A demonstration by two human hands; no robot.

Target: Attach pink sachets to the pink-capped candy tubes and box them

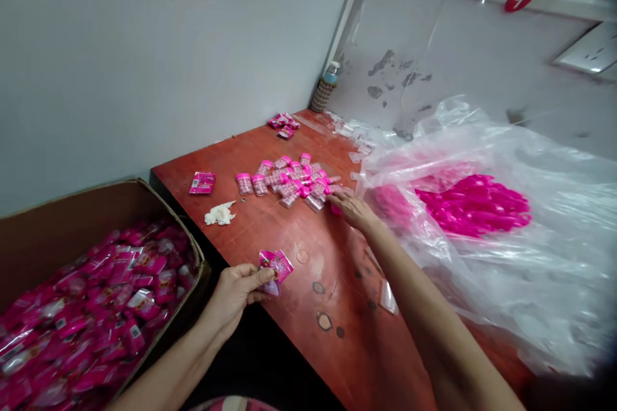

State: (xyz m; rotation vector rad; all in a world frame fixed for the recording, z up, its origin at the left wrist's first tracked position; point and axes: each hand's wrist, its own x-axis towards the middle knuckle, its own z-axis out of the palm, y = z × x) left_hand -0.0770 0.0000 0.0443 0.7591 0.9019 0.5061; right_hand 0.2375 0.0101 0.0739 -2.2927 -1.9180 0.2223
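My left hand [237,292] pinches a small pink packet [276,266] just above the near edge of the red-brown table [308,282]. My right hand [351,207] reaches across the table to a heap of small clear bottles with pink caps [289,180]. Its fingers are curled around a pink item at the heap's right edge; I cannot make out what it is. A single pink packet [202,182] lies flat to the left of the heap. Another few pink packets [283,123] lie at the far end of the table.
A cardboard box [144,205] full of pink packets stands at the left, below table level. A large clear plastic bag [506,237] holding pink pieces [475,205] covers the table's right side. A crumpled white tissue [220,214] lies near the left edge. A wrapped bottle [324,87] stands in the corner.
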